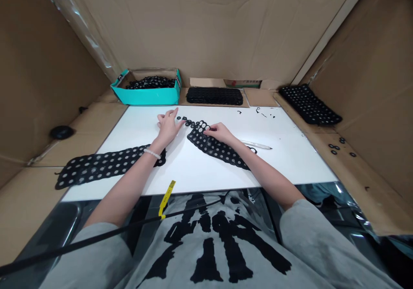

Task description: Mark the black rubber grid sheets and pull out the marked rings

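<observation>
My left hand (168,126) is over the white board with its fingers spread, the thumb beside or touching several small black rings (188,123). My right hand (220,133) pinches the upper edge of a black sheet with rows of round spots (213,146). At that corner of the sheet, several round holes (202,125) are open and show white through them. My right forearm covers part of the sheet's right end. Under my left forearm lies a second black spotted sheet (106,165), which reaches past the board's left edge.
A white pen (256,144) lies right of my right hand. Behind the white board (284,160) stand a teal box (146,96) of black pieces and a stack of black sheets (214,96). More sheets (309,104) and loose rings (334,147) are at right. Cardboard walls surround the board.
</observation>
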`<state>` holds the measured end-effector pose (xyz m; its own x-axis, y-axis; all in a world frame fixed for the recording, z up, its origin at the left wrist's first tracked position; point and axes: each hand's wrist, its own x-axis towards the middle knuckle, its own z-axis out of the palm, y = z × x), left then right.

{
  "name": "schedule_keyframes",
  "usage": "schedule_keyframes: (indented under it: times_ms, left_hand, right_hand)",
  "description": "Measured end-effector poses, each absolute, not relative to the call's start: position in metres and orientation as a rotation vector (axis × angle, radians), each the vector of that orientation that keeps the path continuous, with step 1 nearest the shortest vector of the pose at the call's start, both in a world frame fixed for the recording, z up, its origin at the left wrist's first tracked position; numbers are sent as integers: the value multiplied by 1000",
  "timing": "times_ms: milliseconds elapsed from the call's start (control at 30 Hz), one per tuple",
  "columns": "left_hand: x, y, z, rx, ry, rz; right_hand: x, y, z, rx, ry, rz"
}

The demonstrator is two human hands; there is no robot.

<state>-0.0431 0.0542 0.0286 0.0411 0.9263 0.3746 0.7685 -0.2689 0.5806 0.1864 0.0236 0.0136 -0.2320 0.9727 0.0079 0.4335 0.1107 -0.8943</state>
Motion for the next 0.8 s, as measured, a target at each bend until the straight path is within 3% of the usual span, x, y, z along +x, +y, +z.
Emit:
schedule_keyframes:
  times_ms: [167,300,467,633,800]
  left_hand:
    - [-21,31,34,2373,1269,776]
    - [-13,29,30,2263,1177,802]
    - [-13,28,28,2255,1072,660]
    - [-15,33,19,2057,1125,741]
    - [-31,56,11,1790,1338,926]
  right_hand:
    - [186,22,21,-1354,-1727,1155]
    - [199,21,31,-1199,-1817,1400]
    - [203,20,29,-1231,-1843,1340]
    - [197,17,29,-1087,-1812,1332]
    - [201,15,33,-1336,-1876,1268]
